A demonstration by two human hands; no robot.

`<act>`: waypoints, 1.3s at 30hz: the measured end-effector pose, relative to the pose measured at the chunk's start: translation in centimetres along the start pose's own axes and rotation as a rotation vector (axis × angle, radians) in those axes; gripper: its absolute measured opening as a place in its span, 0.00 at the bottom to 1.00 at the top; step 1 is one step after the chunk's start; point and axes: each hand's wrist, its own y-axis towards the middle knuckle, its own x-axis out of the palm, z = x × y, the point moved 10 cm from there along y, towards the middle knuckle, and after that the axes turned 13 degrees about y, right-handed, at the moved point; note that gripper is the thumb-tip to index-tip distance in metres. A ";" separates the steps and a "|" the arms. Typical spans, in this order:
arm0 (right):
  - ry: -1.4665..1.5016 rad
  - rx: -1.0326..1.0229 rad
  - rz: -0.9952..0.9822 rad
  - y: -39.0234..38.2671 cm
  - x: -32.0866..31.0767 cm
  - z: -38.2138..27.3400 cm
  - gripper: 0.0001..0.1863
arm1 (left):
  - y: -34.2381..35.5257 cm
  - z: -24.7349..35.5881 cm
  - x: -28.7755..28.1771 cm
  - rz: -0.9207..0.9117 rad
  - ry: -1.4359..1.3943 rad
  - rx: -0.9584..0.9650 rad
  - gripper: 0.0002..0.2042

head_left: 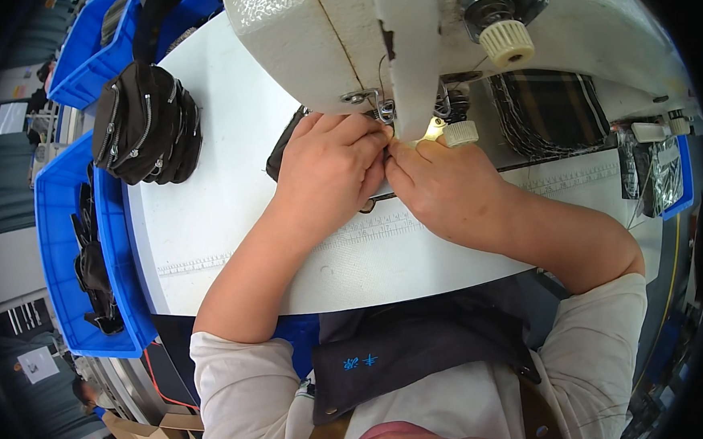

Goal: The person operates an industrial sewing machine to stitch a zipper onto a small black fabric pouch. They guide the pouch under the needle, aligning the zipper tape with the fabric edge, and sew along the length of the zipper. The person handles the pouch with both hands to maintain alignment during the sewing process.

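Note:
Both my hands meet in front of the needle area of a white sewing machine. My left hand has its fingers bent and pressed together on a dark fabric piece, whose edge sticks out to the left of the hand. Close against it, my right hand pinches the work beside the needle, thumb and forefinger together. Most of the piece is hidden under my hands and the machine head. A small lamp glows just beyond my right fingers.
A stack of dark zippered pouches stands at the table's left. Blue bins line that side, one holding dark pieces. Right of the needle lies a pile of dark striped fabric panels. Ruler tape crosses the white table.

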 end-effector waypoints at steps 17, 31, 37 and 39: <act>0.093 0.031 0.022 0.1 -0.3 0.4 0.11 | 0.1 -0.2 0.1 -0.049 0.009 -0.041 0.12; -0.039 0.024 0.033 0.2 -0.5 0.6 0.13 | 0.1 0.0 0.1 -0.050 0.066 -0.096 0.16; -0.037 0.017 0.041 0.0 -0.7 0.6 0.12 | 0.0 0.4 0.3 -0.037 0.088 -0.094 0.16; -0.019 0.022 0.044 0.1 -0.8 0.7 0.11 | -0.1 0.5 0.3 -0.041 0.102 -0.103 0.16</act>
